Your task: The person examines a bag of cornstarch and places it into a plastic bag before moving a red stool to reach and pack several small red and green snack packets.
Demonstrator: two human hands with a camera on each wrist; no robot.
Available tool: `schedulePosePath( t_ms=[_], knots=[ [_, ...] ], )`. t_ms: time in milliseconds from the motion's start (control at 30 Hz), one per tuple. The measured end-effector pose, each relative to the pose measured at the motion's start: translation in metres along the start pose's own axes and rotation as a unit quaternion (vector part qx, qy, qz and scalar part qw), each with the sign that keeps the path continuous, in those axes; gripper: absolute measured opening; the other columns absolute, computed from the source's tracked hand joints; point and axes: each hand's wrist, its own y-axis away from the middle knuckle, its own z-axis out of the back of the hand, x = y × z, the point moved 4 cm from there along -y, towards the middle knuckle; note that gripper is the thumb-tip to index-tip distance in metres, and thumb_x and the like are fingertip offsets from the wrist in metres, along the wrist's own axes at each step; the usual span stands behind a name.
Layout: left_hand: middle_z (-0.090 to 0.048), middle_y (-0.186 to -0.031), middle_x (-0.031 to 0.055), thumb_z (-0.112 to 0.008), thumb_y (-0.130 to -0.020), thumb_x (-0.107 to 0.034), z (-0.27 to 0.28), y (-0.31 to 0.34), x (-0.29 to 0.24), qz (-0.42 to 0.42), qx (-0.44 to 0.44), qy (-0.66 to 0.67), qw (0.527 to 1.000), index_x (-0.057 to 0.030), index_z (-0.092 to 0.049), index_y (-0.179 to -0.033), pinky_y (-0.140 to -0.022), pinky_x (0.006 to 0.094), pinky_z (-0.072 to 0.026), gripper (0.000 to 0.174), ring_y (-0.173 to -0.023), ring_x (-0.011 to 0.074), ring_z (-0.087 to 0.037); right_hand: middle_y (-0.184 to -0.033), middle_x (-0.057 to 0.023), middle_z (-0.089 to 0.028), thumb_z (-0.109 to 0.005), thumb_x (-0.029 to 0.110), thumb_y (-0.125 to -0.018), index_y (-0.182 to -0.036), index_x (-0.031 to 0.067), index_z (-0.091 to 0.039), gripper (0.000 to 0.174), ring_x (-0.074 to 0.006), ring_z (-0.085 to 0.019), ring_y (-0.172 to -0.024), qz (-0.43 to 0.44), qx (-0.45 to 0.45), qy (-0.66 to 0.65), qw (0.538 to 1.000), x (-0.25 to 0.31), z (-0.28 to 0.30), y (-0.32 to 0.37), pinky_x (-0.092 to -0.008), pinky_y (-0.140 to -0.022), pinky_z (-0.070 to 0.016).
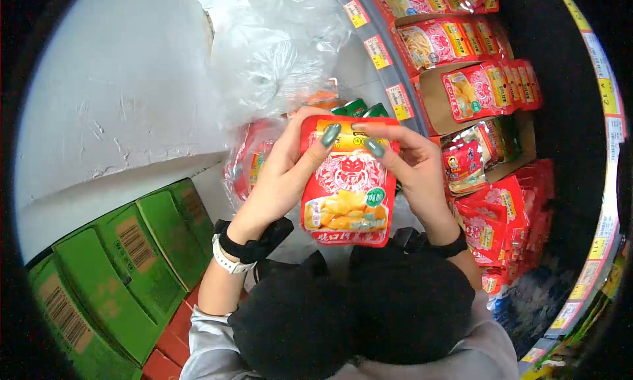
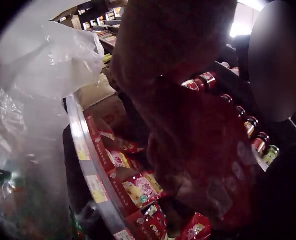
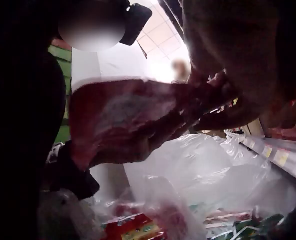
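A red food pouch (image 1: 348, 212) with a yellow band and a picture of pale yellow pieces hangs upright before the person's chest. My left hand (image 1: 280, 169) grips its upper left side, thumb across the front. At the upper right, my right hand (image 1: 422, 172) pinches it, with the thumb on the front and the other fingers partly behind. Both thumbnails are painted dark green. In the right wrist view the pouch (image 3: 123, 112) appears dark and side-on. Below and behind it lies clear plastic with red packets (image 1: 247, 159) inside.
Shelves on the right carry boxes of similar red pouches (image 1: 478, 90) behind a rail with price tags (image 1: 378, 52). Green cartons (image 1: 109, 274) stand at left beside a white wall (image 1: 125, 70). A large clear plastic bag (image 1: 277, 43) sits ahead. Jars (image 2: 260, 142) line another shelf.
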Motion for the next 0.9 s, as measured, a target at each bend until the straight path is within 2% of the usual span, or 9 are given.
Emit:
schedulePosePath(
  t_ms=[233,300,367,500,600,667,700,767,900],
  knots=[
    [-0.051,-0.107,0.0062,-0.044,-0.091,-0.005,-0.004,0.0,0.003,-0.031,-0.021,-0.024,0.999,-0.0039,-0.037,-0.122,-0.084,0.0244,-0.0423,0.032,-0.099,0.0089,-0.05,-0.118,-0.0139,-0.057,-0.059,-0.005,-0.079,-0.115,-0.0026,-0.055,0.036,-0.0155,-0.056,-0.103,-0.034,-0.03,-0.014,0.999,-0.001,0.006,0.004,-0.0275,-0.088,-0.0453],
    [-0.053,-0.106,0.0073,-0.043,-0.09,-0.005,0.005,0.003,0.018,0.047,-0.041,-0.012,0.998,-0.0058,-0.034,-0.126,-0.079,0.0226,-0.0433,0.037,-0.098,0.0092,-0.051,-0.12,-0.0141,-0.055,-0.057,-0.008,-0.079,-0.117,-0.0025,-0.054,0.038,-0.0163,-0.055,-0.106,0.035,-0.076,0.046,0.995,0.004,0.018,0.005,-0.0294,-0.09,-0.0448],
    [-0.055,-0.109,0.0097,-0.041,-0.093,-0.017,0.002,-0.003,0.011,-0.009,-0.037,-0.067,0.997,-0.0074,-0.035,-0.127,-0.07,0.0216,-0.0453,0.036,-0.098,0.0151,-0.055,-0.128,-0.0113,-0.049,-0.052,-0.009,-0.081,-0.124,-0.0027,-0.047,0.044,-0.0167,-0.052,-0.111,0.102,-0.162,0.051,0.98,0.012,0.047,0.003,-0.0284,-0.094,-0.0415],
    [-0.055,-0.113,0.0122,-0.038,-0.092,-0.01,0.005,0.0,0.017,0.017,0.011,-0.101,0.995,-0.002,-0.043,-0.117,-0.091,0.0316,-0.0389,0.026,-0.106,0.0183,-0.052,-0.126,-0.0108,-0.051,-0.054,-0.007,-0.082,-0.123,-0.0035,-0.047,0.042,-0.0124,-0.055,-0.102,0.222,-0.341,0.011,0.913,0.051,0.112,-0.006,-0.0259,-0.091,-0.0425],
    [-0.056,-0.112,0.0121,-0.039,-0.09,-0.007,0.003,0.002,0.017,0.028,0.04,-0.098,0.994,-0.0018,-0.046,-0.113,-0.091,0.0305,-0.0377,0.024,-0.108,0.0184,-0.051,-0.121,-0.0109,-0.055,-0.055,-0.009,-0.079,-0.117,-0.0017,-0.053,0.039,-0.0131,-0.055,-0.101,0.237,-0.408,0.037,0.881,0.045,0.175,-0.016,-0.0265,-0.091,-0.0426],
    [-0.056,-0.112,0.0122,-0.039,-0.089,-0.005,0.003,0.005,0.021,0.037,0.031,-0.095,0.994,-0.0009,-0.046,-0.113,-0.091,0.0303,-0.0374,0.025,-0.108,0.0183,-0.051,-0.115,-0.0091,-0.057,-0.056,-0.012,-0.074,-0.109,-0.0006,-0.057,0.037,-0.0133,-0.055,-0.102,0.219,-0.428,0.234,0.845,0.037,0.192,-0.02,-0.0264,-0.088,-0.045],
    [-0.056,-0.111,0.0122,-0.039,-0.089,-0.004,0.004,0.005,0.023,0.045,0.015,-0.092,0.995,0.0,-0.046,-0.112,-0.092,0.0301,-0.0371,0.025,-0.108,0.0182,-0.051,-0.109,-0.0078,-0.058,-0.056,-0.015,-0.068,-0.1,0.0033,-0.063,0.037,-0.0149,-0.055,-0.102,0.244,-0.434,0.203,0.843,0.03,0.193,-0.02,-0.0255,-0.081,-0.0474],
    [-0.056,-0.111,0.0122,-0.039,-0.088,-0.004,0.003,0.005,0.025,0.041,0.018,-0.084,0.995,0.0001,-0.047,-0.112,-0.091,0.0296,-0.0372,0.025,-0.108,0.0183,-0.051,-0.104,-0.008,-0.057,-0.056,-0.016,-0.066,-0.092,0.0074,-0.066,0.037,-0.0154,-0.056,-0.097,0.235,-0.467,0.344,0.78,0.024,0.189,-0.018,-0.0253,-0.072,-0.0489],
    [-0.057,-0.11,0.0122,-0.039,-0.088,-0.002,0.006,0.003,0.024,0.035,0.021,-0.081,0.996,-0.0003,-0.047,-0.112,-0.091,0.0294,-0.0371,0.026,-0.106,0.0185,-0.052,-0.099,-0.0089,-0.055,-0.059,-0.014,-0.063,-0.08,0.0095,-0.066,0.03,-0.0221,-0.054,-0.091,0.268,-0.46,0.489,0.691,0.026,0.181,-0.017,-0.031,-0.073,-0.0452]
  ],
)
